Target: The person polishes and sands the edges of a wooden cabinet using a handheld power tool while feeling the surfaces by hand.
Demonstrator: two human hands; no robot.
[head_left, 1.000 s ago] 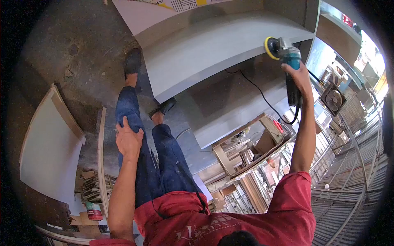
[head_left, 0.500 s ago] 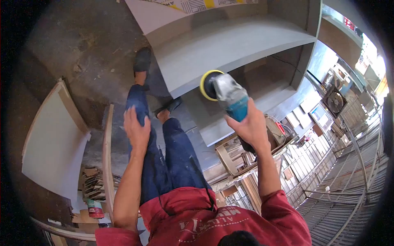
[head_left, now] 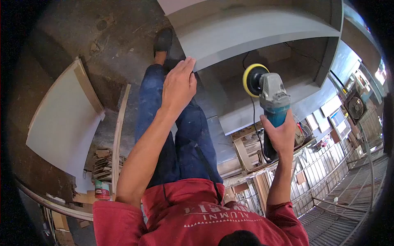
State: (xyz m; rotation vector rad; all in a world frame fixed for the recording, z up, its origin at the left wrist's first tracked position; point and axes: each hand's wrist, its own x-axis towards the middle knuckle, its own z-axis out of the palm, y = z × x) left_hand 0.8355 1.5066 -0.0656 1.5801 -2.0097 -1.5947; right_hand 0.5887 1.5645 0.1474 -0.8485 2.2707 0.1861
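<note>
My right hand (head_left: 281, 133) is wrapped round the teal and black body of an angle grinder (head_left: 276, 96). Its round pad (head_left: 253, 80) with a yellow rim faces left, held in front of the lower opening of a grey cabinet (head_left: 246, 33). A black cord (head_left: 255, 127) hangs behind the tool. At the cabinet's near left corner is my left hand (head_left: 179, 86), fingers stretched out and nothing visible in them. Its fingertips appear to touch the edge of the shelf board; the palm is hidden.
To the left, a pale curved-looking panel (head_left: 65, 131) leans beside a long wooden strip (head_left: 120, 135). Stacked wood scraps (head_left: 103, 164) and a red and green can (head_left: 101, 190) stand lower down. At right are a fan (head_left: 355, 106) and a metal rack (head_left: 349, 197).
My left hand has moved up and right to the cabinet's corner. The grinder has shifted right and turned more upright. The view has shifted, and the printed sheet on top is out of sight.
</note>
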